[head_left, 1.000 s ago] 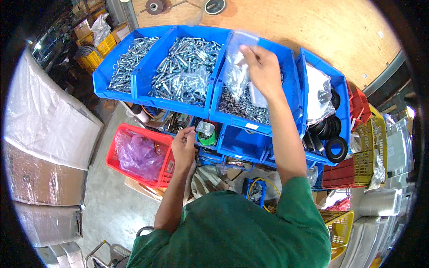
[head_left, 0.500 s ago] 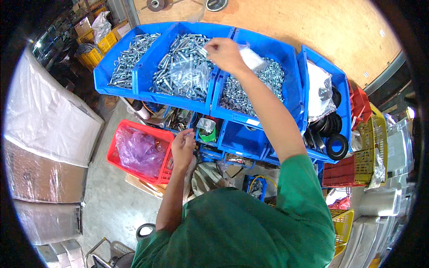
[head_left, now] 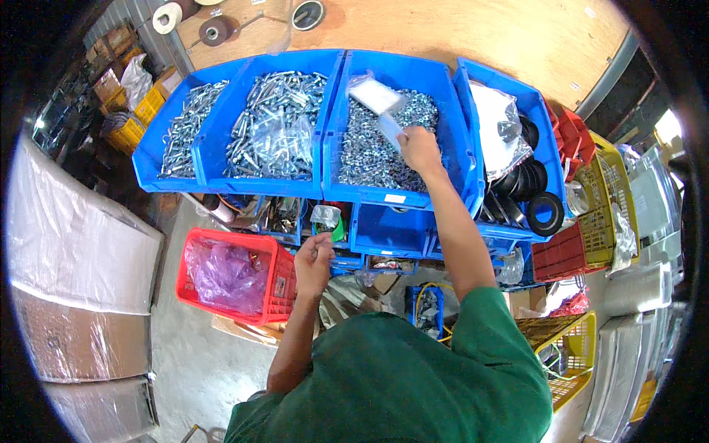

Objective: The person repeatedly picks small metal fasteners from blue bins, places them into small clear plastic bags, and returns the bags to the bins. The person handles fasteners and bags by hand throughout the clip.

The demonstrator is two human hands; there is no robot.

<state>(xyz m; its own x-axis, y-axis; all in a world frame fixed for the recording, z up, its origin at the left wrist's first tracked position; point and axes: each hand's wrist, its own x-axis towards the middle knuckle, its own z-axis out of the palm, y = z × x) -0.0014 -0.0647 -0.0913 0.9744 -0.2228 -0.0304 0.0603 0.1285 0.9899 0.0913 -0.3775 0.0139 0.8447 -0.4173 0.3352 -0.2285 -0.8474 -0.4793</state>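
Observation:
My right hand pinches the end of a small clear plastic bag over the third blue bin, which is full of small silvery metal fasteners. A white, flat stack of plastic bags lies on those fasteners, at the far end of the pinched bag. Closer to me, my left hand is raised with its fingers closed, beside the red basket; whatever they may hold is too small to make out. Long bolts fill the second bin, under a clear bag.
More bolts fill the leftmost bin. The right bin holds a white plastic package and black rubber rings. Purple plastic lies in the red basket. Yellow crates stand at right; wrapped boxes are stacked at left.
My right hand has moved from the bolts in the second bin to the third bin, and now grips a clear bag. My left hand stays closed near the red basket. The view has shifted.

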